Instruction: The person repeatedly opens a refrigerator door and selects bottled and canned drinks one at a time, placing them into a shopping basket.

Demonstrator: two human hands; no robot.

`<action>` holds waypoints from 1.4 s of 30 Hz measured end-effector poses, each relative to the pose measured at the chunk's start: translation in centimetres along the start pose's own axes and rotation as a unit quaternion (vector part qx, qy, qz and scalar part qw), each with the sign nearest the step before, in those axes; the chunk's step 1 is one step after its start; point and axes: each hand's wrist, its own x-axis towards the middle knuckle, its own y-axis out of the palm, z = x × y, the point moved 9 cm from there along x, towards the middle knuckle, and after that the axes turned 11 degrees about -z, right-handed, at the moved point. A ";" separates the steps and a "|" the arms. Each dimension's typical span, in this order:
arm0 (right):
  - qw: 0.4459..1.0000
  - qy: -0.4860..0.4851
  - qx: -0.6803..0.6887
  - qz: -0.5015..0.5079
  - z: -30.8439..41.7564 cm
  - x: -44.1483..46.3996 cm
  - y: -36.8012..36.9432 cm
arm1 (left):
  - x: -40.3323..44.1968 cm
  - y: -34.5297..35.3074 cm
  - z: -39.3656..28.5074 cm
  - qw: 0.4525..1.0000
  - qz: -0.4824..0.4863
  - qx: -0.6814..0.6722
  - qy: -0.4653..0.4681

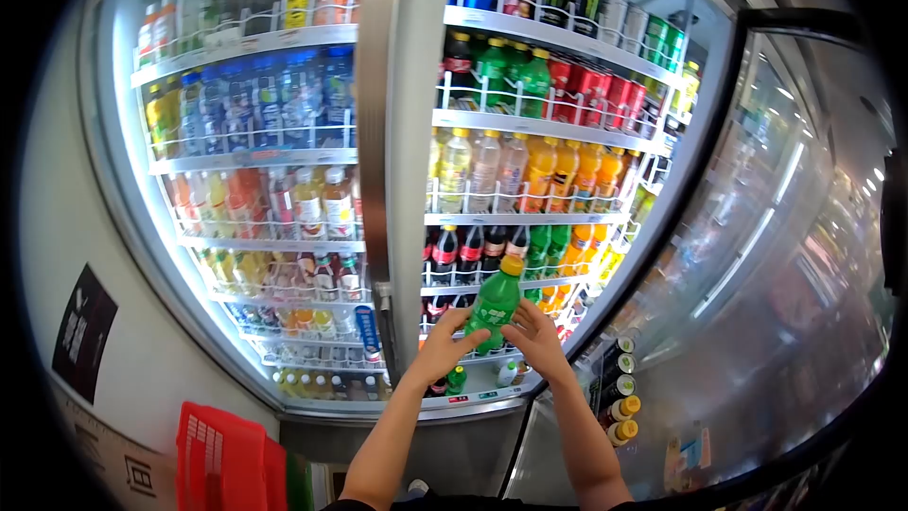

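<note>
A green plastic soda bottle [498, 301] with a yellow cap is held up in front of the open cooler, tilted a little. My left hand [445, 343] grips it from the left side, thumb across the lower part. On the other side my right hand [537, 336] has its fingers and thumb against the bottle. Behind the bottle, dark cola bottles [470, 248] and other green bottles [537, 248] stand on a cooler shelf. The bottle hides part of the lower shelves.
The right glass door [719, 322] stands open. A closed glass door covers the left shelves of bottled drinks [284, 99]. Below left is a red basket [222, 454]. Several dark-and-yellow-topped containers [621, 407] appear at the door's lower edge.
</note>
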 end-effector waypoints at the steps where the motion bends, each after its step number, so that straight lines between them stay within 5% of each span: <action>1: 0.999 0.010 0.015 0.030 -0.4 -0.4 2.6 | -1.8 -2.3 -0.2 0.999 -0.022 0.017 -0.025; 3: 0.998 0.037 0.025 0.052 0.0 -1.1 3.4 | -3.2 -2.7 -0.6 0.997 -0.031 0.014 -0.071; 9: 0.983 -0.007 -0.017 0.180 -1.0 -2.9 14.7 | -10.1 -12.6 -4.9 0.980 -0.182 0.077 0.030; 12: 0.961 -0.019 0.077 0.266 -0.6 -6.2 21.9 | -15.8 -18.0 -4.7 0.957 -0.232 0.165 0.061; 21: 0.922 0.061 -0.022 0.381 -6.1 -15.6 31.2 | -29.3 -24.6 -5.8 0.904 -0.271 0.327 -0.045; 29: 0.914 0.064 -0.008 0.400 -9.2 -18.9 40.8 | -33.8 -32.4 -7.3 0.918 -0.316 0.227 -0.074; 32: 0.913 -0.025 0.012 0.407 -9.8 -19.7 46.4 | -36.6 -37.7 -7.4 0.895 -0.400 0.183 -0.074; 42: 0.859 0.093 0.092 0.495 -16.8 -28.3 60.8 | -48.6 -48.5 -1.6 0.833 -0.545 0.082 -0.056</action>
